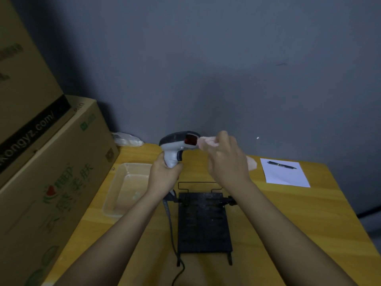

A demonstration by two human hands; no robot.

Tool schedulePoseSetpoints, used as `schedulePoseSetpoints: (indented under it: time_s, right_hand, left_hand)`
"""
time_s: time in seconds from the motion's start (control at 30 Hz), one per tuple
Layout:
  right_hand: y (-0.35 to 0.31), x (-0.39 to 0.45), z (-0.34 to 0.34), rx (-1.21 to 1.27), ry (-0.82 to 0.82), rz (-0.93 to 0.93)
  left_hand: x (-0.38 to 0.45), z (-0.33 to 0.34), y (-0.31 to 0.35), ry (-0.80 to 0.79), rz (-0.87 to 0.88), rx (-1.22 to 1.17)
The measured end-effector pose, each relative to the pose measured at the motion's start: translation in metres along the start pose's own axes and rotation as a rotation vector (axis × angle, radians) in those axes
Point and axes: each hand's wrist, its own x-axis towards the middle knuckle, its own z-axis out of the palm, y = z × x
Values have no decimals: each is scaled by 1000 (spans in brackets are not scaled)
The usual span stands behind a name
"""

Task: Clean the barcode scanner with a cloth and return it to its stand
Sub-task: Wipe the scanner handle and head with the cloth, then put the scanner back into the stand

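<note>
My left hand (165, 172) grips the handle of a grey barcode scanner (177, 142), held upright above the table with its red window facing right. A pink cloth (207, 142) is pinched in my right hand (226, 159) and presses against the scanner's window; a further piece of the cloth shows behind that hand at the right. The black stand (204, 221) lies flat on the yellow table (299, 213) below both hands, nothing resting on it. The scanner's dark cable (171, 219) runs down along the stand's left side.
A clear plastic tray (123, 188) sits left of the stand. Large cardboard boxes (47, 172) crowd the left side. A white sheet of paper (285, 172) with a pen (281, 164) on it lies at the back right. A crumpled plastic bag (127, 139) lies by the wall.
</note>
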Motion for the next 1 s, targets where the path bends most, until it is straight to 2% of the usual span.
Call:
schedulePoseSetpoints:
  time_s: [0.07,0.1,0.13,0.2,0.23,0.33,0.43,0.53,0.6,0.7,0.77,0.9,1.0]
  right_hand:
    - [6,-1,-5,103,33,126]
    - [6,-2,-8,201,84,123]
    - [3,-4,-9,273,119,61]
    - [0,-7,-3,278,79,-96]
    - [4,-7,4,267,35,-77]
    - [18,-14,14,386,10,228]
    - [12,-20,10,575,5,348]
    - [0,-28,15,560,-25,336]
    - [-5,-37,21,557,-110,336]
    - [-15,-54,30,465,-254,285]
    - [-23,-62,35,358,-302,261]
    - [-30,-73,42,359,-275,347]
    - [-19,-81,43,382,-243,376]
  left_hand:
    - [3,-1,0,26,-1,-2]
    - [5,0,1,26,10,17]
    - [6,0,2,14,23,42]
    - [7,2,3,0,34,39]
    - [7,3,2,5,29,23]
    - [8,1,-2,10,18,-3]
    - [10,0,2,-107,15,6]
    - [9,1,11,-349,-44,-60]
    - [8,0,14,-433,-127,-157]
    - [5,0,15,-499,-222,-233]
    - [1,4,14,-505,-173,-148]
    - [-7,20,8,-443,-111,-84]
    - [-10,30,5,-538,-240,-232]
